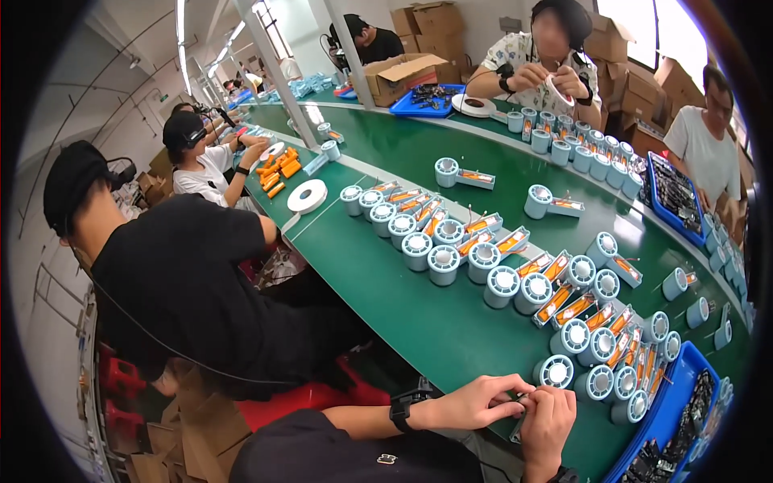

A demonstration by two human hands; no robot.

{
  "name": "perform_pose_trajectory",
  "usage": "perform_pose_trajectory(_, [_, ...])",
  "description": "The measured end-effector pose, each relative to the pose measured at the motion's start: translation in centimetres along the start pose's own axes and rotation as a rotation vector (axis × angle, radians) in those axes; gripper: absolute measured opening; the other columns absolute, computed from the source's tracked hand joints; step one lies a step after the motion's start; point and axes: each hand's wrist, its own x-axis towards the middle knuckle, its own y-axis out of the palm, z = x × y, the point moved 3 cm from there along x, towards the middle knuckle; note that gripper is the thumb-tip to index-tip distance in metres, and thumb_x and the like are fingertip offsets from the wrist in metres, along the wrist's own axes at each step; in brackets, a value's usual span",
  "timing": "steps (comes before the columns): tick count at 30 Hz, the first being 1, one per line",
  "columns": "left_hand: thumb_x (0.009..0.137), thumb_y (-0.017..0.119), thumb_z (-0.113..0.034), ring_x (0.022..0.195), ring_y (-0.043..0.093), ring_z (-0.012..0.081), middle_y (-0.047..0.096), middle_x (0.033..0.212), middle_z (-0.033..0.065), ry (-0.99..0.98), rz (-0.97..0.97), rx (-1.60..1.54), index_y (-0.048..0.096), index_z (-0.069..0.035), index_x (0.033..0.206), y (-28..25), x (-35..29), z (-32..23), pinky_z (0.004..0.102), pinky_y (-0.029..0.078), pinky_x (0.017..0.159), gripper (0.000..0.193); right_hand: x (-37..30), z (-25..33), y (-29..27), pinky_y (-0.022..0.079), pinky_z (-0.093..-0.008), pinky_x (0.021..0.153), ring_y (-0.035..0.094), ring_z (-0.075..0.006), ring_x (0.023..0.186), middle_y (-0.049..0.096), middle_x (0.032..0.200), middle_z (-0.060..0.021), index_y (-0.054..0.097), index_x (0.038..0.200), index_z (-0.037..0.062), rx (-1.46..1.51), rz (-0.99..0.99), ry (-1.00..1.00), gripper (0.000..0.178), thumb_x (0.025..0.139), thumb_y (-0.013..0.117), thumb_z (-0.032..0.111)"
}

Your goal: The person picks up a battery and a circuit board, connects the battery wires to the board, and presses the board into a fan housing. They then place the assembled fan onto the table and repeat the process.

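My left hand [475,402] and my right hand [547,425] meet at the near edge of the green table, fingertips pinched together. Between them is a small part, mostly hidden by the fingers. A narrow grey strip of something shows below the fingertips, too covered to name. Just beyond my hands stands a light-blue fan housing [555,371], round with a spoked top. More such housings stand in rows, many with a handle holding an orange battery [554,305] and thin wires.
At the right, a blue tray [687,362] holds dark small parts. Another blue tray [675,197] lies farther back. A white tape roll [307,196] and loose orange batteries [279,167] lie at the far left. A co-worker in black [181,274] sits at my left; others work across the table.
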Motion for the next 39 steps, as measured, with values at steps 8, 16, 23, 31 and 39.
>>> perform_pose_trajectory(8, [0.1, 0.066, -0.005, 0.109, 0.072, 0.0202, 0.07, 0.119, 0.0143, 0.076, 0.025, 0.084, 0.059, 0.002, 0.132, -0.5, 0.8, 0.3, 0.0338, 0.059, 0.095, 0.033, 0.4, -0.6, -0.3, 0.046, -0.0398, 0.054, 0.062, -0.0309, 0.063, 0.065, 0.081, -0.0122, 0.059, 0.087, 0.004, 0.069, 0.028, 0.096, 0.016, 0.083, 0.074, 0.004])
perform_pose_trajectory(16, [0.1, 0.066, -0.003, 0.111, 0.071, 0.0209, 0.069, 0.123, 0.0143, 0.141, -0.007, 0.029, 0.059, 0.002, 0.131, -0.6, 0.4, 0.8, 0.0347, 0.06, 0.094, 0.032, 0.7, -0.7, 0.0, 0.046, -0.0395, 0.049, 0.062, -0.0312, 0.057, 0.064, 0.078, -0.0125, 0.059, 0.084, 0.0025, 0.166, 0.054, 0.06, 0.015, 0.082, 0.074, 0.0])
perform_pose_trajectory(23, [0.099, 0.065, 0.001, 0.108, 0.071, 0.0183, 0.071, 0.121, 0.0128, 0.122, -0.003, 0.039, 0.06, 0.001, 0.132, 1.2, 0.7, 1.9, 0.0335, 0.06, 0.091, 0.033, -0.1, -0.9, -1.3, 0.046, -0.0403, 0.048, 0.06, -0.0309, 0.055, 0.063, 0.076, -0.0116, 0.06, 0.084, 0.003, 0.072, 0.092, 0.113, 0.012, 0.083, 0.072, 0.001])
perform_pose_trajectory(31, [0.099, 0.062, 0.006, 0.102, 0.073, 0.0188, 0.072, 0.114, 0.013, 0.044, -0.085, -0.051, 0.055, 0.002, 0.137, 0.0, 0.5, 1.4, 0.0297, 0.06, 0.086, 0.04, 1.6, -0.7, -0.7, 0.05, -0.0376, 0.052, 0.066, -0.0306, 0.064, 0.066, 0.081, -0.0121, 0.064, 0.093, 0.0009, 0.213, 0.138, 0.16, 0.016, 0.08, 0.069, -0.007])
perform_pose_trajectory(39, [0.097, 0.061, 0.01, 0.105, 0.073, 0.0223, 0.066, 0.122, 0.016, 0.111, -0.044, -0.106, 0.052, 0.003, 0.138, 0.4, 0.6, 2.4, 0.0335, 0.062, 0.091, 0.042, 0.1, -0.8, -0.8, 0.05, -0.0369, 0.052, 0.066, -0.0299, 0.063, 0.067, 0.081, -0.0126, 0.063, 0.092, -0.0003, 0.237, 0.051, 0.222, 0.014, 0.082, 0.071, -0.007])
